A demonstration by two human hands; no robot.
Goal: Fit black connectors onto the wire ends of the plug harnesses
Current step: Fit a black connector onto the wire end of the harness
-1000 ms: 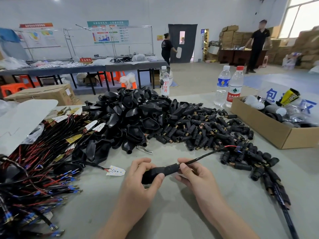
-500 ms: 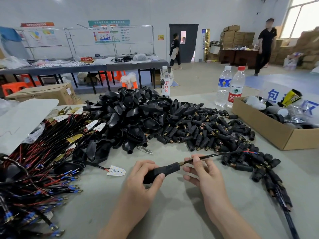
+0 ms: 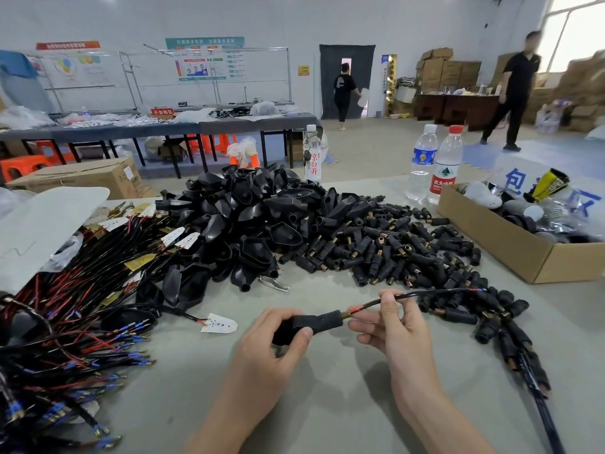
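Black connector (image 3: 322, 322), above grey surface (image 3: 327, 404) at near centre: left hand (image 3: 275, 352) curled round its body, right hand (image 3: 396, 329) pinching the wire (image 3: 425, 293) entering its brass end. Left to right: wire harnesses (image 3: 65, 322), cut off at left; black shells (image 3: 248, 224); loose connectors (image 3: 393, 250); water bottles (image 3: 422, 165); cardboard box (image 3: 510, 244), contents indistinct. Background figures blurred.

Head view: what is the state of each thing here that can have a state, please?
Left hand: holds the black connector.
Right hand: pinches the cable beside the connector's brass end.
Black connector: held above the table, brass end toward the right hand.
Cable: runs into the connector's brass end.
Red-capped bottle: upright, capped.
White-capped bottle: upright, capped.
Cardboard box: open, with things inside.
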